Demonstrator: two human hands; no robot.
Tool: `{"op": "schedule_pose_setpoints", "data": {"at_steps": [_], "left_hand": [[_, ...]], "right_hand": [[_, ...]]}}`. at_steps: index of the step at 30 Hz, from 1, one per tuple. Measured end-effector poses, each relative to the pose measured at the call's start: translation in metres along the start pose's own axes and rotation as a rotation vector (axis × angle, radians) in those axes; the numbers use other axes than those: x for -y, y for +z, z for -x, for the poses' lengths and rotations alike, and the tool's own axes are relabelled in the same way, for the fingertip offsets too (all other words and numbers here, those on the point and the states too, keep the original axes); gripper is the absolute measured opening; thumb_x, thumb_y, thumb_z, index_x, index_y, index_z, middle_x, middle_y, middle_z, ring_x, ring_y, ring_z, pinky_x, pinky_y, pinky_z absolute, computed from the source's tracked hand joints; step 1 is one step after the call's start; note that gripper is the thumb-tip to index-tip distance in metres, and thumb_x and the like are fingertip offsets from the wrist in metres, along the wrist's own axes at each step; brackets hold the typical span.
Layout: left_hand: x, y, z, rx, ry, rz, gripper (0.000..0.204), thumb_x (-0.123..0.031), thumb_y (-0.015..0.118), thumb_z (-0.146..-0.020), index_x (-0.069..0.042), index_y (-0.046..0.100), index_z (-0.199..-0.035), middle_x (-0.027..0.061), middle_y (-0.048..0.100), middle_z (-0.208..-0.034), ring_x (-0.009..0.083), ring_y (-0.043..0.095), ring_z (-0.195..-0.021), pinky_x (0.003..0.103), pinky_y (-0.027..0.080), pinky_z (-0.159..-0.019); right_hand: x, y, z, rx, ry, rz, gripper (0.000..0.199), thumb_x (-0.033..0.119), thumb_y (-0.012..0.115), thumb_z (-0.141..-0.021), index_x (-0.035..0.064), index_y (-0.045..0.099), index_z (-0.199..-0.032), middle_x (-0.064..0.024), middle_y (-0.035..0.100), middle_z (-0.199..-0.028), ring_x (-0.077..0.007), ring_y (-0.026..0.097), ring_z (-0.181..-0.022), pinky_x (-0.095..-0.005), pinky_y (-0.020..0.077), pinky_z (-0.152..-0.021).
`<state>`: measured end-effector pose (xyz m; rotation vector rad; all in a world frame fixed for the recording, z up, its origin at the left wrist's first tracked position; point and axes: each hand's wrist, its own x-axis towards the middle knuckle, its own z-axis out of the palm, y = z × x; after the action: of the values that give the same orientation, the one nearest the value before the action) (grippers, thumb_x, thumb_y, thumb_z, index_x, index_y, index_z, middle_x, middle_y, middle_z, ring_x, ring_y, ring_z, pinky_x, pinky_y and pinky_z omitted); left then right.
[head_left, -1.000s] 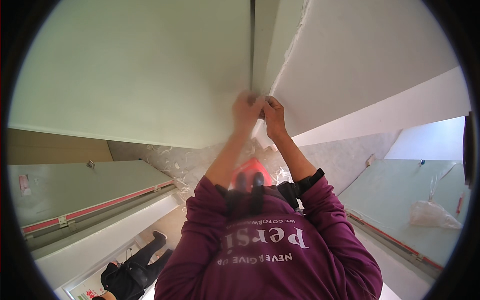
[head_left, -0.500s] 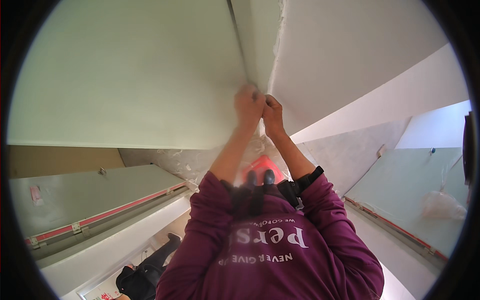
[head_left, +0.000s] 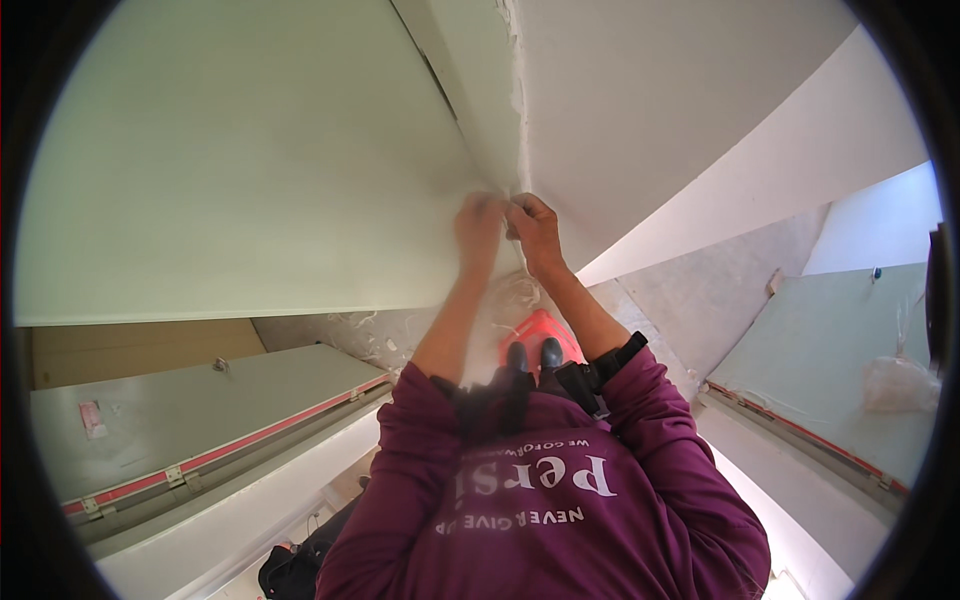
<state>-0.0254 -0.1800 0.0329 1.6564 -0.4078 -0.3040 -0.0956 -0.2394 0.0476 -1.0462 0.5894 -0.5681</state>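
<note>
- Reaching up together, two hands meet at one seam: the left hand [head_left: 478, 222] and the right hand [head_left: 533, 228] sit side by side, touching or nearly so, fingers curled in against the joint; whether anything is pinched between the fingertips I cannot tell.
- One seam [head_left: 517, 110] runs away from the hands toward the top of the view; its long axis is a nearly straight line starting at the fingertips, and its edge looks ragged, with small white flecks along it.
- Two flat panels meet there: a pale greenish-white panel [head_left: 240, 170] to the left of the hands, smooth and matte, and a whiter panel [head_left: 680, 100] to the right, equally smooth.
- One narrow strip [head_left: 455, 70] lies between the left panel and the seam, with a dark slit along its left side.
- Two bare forearms lead down from the hands to one maroon long-sleeved shirt [head_left: 560, 500] with pushed-up sleeves and white lettering.
- One black band [head_left: 625, 357] wraps the right arm at the sleeve edge.
- Below the hands, between the forearms, one red rounded object [head_left: 537, 330] shows with two dark shoe tips [head_left: 532, 354] on it.
- The floor [head_left: 700, 300] under it is grey and speckled, with white scraps scattered to the lower left of the hands.
- Well to the left lies one grey-green slab [head_left: 200, 420] with a red edge stripe; another [head_left: 830, 360] lies well to the right, carrying one crumpled clear plastic bag [head_left: 895, 385].
</note>
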Motion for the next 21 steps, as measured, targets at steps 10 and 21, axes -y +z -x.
{"op": "schedule_pose_setpoints", "data": {"at_steps": [10, 21], "left_hand": [[-0.029, 0.0, -0.003, 0.1, -0.21, 0.092, 0.012, -0.011, 0.058, -0.078, -0.003, 0.057, -0.07, -0.0032, 0.047, -0.06, 0.0066, 0.039, -0.059, 0.022, 0.032, -0.056], [-0.027, -0.02, -0.01, 0.214, -0.031, -0.187, 0.012, -0.009, 0.055, -0.078, -0.002, 0.055, -0.068, -0.0024, 0.048, -0.06, 0.0059, 0.04, -0.058, 0.022, 0.033, -0.053]], "right_hand": [[0.001, -0.005, 0.008, 0.038, -0.123, 0.247, 0.015, 0.017, 0.054, -0.08, 0.0037, 0.059, -0.077, 0.0019, 0.047, -0.062, -0.0067, 0.042, -0.056, -0.0199, 0.0367, -0.052], [0.013, 0.002, 0.002, 0.029, 0.458, -0.361, 0.018, 0.029, 0.049, -0.081, 0.0113, 0.054, -0.085, 0.0025, 0.049, -0.08, -0.0082, 0.045, -0.073, -0.0243, 0.0377, -0.068]]}}
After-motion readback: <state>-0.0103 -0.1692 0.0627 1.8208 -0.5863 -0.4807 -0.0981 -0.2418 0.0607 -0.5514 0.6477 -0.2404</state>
